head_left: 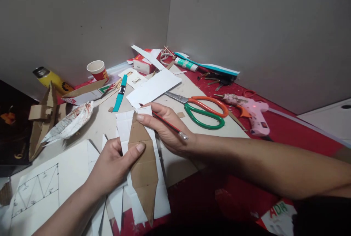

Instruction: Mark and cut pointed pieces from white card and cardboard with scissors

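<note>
A brown cardboard piece (pixel 143 166), long and pointed at both ends, lies flat against a larger sheet of white card (pixel 163 203). My left hand (pixel 117 161) grips both at their left side, thumb pressed on the cardboard and fingers hidden behind. At the top, my right hand (pixel 167 126) pinches the two together near the cardboard's upper tip. A red and black pencil (pixel 168 123) also rests in the right hand, its sharpened end pointing up and left. Scissors (pixel 203 110) with one orange and one green handle lie just beyond that hand.
A pink glue gun (pixel 256 117) with a red light sits at right. Boat-shaped cardboard (pixel 45 130) and paper pieces (pixel 71 122) stand at left, near a paper cup (pixel 97 69) and yellow bottle (pixel 52 80). A sheet with a line drawing (pixel 68 159) lies front left. Grey walls enclose the back.
</note>
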Demonstrator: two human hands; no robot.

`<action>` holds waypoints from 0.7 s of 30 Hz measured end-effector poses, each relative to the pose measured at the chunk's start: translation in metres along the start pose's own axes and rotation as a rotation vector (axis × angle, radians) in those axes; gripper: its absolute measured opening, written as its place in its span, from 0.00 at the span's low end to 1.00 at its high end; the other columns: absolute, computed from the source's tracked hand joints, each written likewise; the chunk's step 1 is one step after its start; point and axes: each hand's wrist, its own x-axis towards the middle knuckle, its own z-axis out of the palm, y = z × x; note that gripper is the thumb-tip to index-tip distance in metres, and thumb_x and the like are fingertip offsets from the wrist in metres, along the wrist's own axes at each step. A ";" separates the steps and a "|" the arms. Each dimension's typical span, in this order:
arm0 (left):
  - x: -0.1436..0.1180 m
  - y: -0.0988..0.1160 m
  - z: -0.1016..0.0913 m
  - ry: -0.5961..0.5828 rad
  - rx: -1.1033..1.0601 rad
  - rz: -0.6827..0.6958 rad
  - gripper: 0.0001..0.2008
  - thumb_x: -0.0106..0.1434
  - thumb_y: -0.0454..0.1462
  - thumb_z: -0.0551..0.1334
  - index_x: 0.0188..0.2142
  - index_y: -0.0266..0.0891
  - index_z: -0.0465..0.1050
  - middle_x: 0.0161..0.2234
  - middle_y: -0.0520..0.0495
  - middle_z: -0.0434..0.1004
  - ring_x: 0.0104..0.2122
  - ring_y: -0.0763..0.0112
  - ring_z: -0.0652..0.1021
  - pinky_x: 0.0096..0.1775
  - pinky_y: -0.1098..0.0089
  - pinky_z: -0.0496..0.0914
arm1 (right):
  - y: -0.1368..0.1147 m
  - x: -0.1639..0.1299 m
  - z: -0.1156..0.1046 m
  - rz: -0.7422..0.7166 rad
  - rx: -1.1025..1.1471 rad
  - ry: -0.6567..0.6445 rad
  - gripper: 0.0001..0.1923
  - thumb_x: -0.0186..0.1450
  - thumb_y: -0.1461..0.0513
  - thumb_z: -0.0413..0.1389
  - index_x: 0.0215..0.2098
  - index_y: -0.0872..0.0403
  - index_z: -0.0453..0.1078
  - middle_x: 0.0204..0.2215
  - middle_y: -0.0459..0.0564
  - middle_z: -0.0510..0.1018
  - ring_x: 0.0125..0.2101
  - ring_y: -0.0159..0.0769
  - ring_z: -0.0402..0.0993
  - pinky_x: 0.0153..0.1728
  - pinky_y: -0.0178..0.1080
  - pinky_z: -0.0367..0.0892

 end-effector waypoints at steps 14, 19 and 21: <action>0.014 0.018 -0.034 0.537 -0.219 0.394 0.23 0.55 0.43 0.72 0.49 0.36 0.78 0.45 0.42 0.84 0.46 0.53 0.81 0.49 0.61 0.75 | -0.004 -0.018 0.009 0.241 -0.200 -0.230 0.15 0.66 0.50 0.58 0.35 0.54 0.70 0.23 0.41 0.69 0.21 0.27 0.66 0.21 0.29 0.63; 0.016 0.019 -0.038 0.564 -0.247 0.435 0.22 0.55 0.43 0.71 0.48 0.35 0.78 0.44 0.42 0.84 0.46 0.53 0.81 0.48 0.61 0.75 | -0.001 -0.024 0.009 0.405 -0.119 -0.406 0.16 0.65 0.51 0.60 0.37 0.56 0.72 0.23 0.46 0.77 0.20 0.28 0.71 0.21 0.29 0.65; 0.016 0.018 -0.039 0.569 -0.238 0.441 0.21 0.56 0.43 0.71 0.47 0.35 0.78 0.43 0.42 0.84 0.45 0.53 0.81 0.47 0.61 0.76 | -0.001 -0.025 0.009 0.430 -0.103 -0.416 0.14 0.64 0.53 0.61 0.38 0.56 0.73 0.23 0.46 0.77 0.20 0.27 0.71 0.21 0.29 0.66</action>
